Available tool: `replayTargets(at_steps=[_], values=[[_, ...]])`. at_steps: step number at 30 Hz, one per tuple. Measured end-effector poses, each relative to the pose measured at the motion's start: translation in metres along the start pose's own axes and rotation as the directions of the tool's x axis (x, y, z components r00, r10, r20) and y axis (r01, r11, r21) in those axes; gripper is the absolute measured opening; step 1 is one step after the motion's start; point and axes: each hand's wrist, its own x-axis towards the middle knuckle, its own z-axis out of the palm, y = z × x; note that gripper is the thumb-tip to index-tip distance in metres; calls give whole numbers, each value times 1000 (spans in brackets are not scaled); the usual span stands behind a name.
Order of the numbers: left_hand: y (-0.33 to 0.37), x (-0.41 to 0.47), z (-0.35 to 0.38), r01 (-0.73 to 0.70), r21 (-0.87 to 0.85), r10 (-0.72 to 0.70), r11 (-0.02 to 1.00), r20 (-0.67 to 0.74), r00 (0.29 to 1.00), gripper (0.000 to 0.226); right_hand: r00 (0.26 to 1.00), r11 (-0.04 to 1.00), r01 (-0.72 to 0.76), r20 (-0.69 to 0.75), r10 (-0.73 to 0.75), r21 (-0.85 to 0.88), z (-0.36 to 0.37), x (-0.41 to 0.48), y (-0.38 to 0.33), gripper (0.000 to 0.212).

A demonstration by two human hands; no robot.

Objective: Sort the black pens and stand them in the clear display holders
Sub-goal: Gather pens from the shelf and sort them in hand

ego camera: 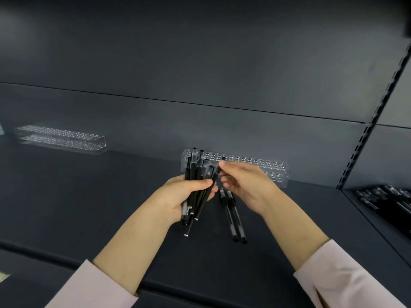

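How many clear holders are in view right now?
2. The left holder stands far back on the shelf; the centre holder stands behind the pens in the left hand. Others may be hidden.

**Shelf with two holders, pens in hand and loose**

On the shelf (89,207), at its middle, the left hand (182,196) grips a bundle of pens (196,185) upright, before the left end of the near holder (255,165), which stands against the back panel (200,121) at one o'clock from the bundle. The right hand (246,185), at three o'clock of the bundle, pinches the outermost pen (215,176) on the bundle's right side. Two loose pens (234,216) lie side by side on the shelf below the right hand, at five o'clock of the bundle. A second holder (60,137) stands well apart at ten o'clock, near the back panel. At three o'clock, past a slotted post (367,138), a heap of pens (387,196) lies on the neighbouring shelf (378,223).
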Motion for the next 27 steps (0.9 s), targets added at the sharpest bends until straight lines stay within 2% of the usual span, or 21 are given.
replayTargets(at_steps=[3, 6, 12, 20, 27], values=[[10, -4, -25, -27, -9, 27, 1000, 14, 1000, 26, 1000, 996, -17, 3, 17, 90, 32, 6, -3, 4], [29, -5, -63, -56, -52, 55, 997, -21, 998, 20, 1000, 993, 12, -24, -9, 119, 70, 19, -2, 4], [84, 8, -185, -78, -127, 60, 989, -134, 989, 13, 992, 986, 92, -98, -79, 136, 182, 64, 3, 15], [154, 27, -367, -6, -124, -10, 992, -128, 992, 17, 1000, 997, -17, -19, 18, 81, 360, 107, 35, 20], [184, 45, -444, -9, 15, 10, 1000, -103, 995, 11, 999, 999, -50, -6, 50, 9, 447, 127, 63, 20]])
